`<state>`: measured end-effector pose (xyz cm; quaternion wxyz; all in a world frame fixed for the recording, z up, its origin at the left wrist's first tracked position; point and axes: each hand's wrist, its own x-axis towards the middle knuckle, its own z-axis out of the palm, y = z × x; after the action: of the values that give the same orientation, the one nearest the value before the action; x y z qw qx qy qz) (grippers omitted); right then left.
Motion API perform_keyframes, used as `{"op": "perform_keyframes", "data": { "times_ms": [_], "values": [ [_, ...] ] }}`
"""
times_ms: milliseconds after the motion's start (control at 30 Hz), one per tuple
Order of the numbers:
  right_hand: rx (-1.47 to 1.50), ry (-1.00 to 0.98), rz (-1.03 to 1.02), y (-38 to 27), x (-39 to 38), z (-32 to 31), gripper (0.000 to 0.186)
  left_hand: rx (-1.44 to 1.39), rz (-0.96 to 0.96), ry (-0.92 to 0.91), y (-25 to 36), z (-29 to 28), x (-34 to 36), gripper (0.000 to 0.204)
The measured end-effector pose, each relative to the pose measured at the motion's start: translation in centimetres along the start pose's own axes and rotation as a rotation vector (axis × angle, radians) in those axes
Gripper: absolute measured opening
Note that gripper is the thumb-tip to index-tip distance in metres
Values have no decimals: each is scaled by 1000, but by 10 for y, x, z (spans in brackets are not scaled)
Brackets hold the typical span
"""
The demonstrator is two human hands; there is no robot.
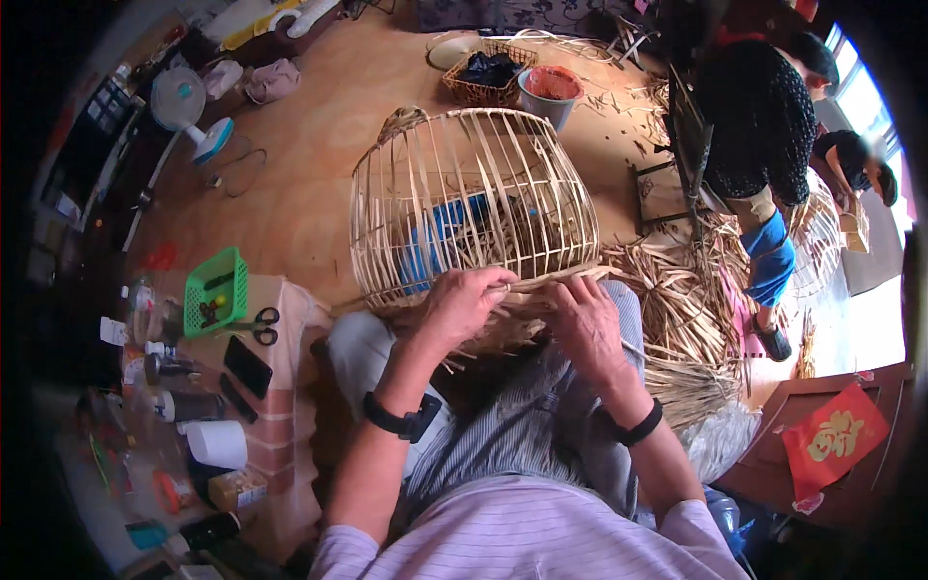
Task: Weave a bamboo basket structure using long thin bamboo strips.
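A large open-ribbed basket (387, 217) of pale split cane or bamboo stands in front of my knees, its near rim close to my lap. My left hand (462, 307) is closed on that rim, with thumb and fingers pinched over a strip. A short way to its right, my right hand (588, 324) has its fingers curled down onto the same rim, the fingertips partly hidden. A twisted bundle of strips runs between both hands. Through the ribs a blue thing (422, 253) and loose strips show. Each of my wrists wears a black band.
At left, a small table (290, 379) bears a green plastic basket (229, 290), black scissors (261, 326) and a phone (247, 367). Heaped strips (667, 290) lie at right, near a seated person (759, 116). A bucket (551, 97) and wicker basket (483, 92) stand beyond; a fan (181, 100) stands far left.
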<state>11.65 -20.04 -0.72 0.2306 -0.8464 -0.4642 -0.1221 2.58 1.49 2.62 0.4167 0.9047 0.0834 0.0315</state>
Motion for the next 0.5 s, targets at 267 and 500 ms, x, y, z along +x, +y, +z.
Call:
{"op": "perform_keyframes", "data": {
  "times_ms": [267, 500],
  "values": [
    [80, -141, 16, -19, -26, 0, 20, -51, -25, 20, 1, 4, 2, 22],
    [2, -276, -67, -48, -27, -16, 14, -97, -8, 107, -10, 15, 3, 21]
  ]
}}
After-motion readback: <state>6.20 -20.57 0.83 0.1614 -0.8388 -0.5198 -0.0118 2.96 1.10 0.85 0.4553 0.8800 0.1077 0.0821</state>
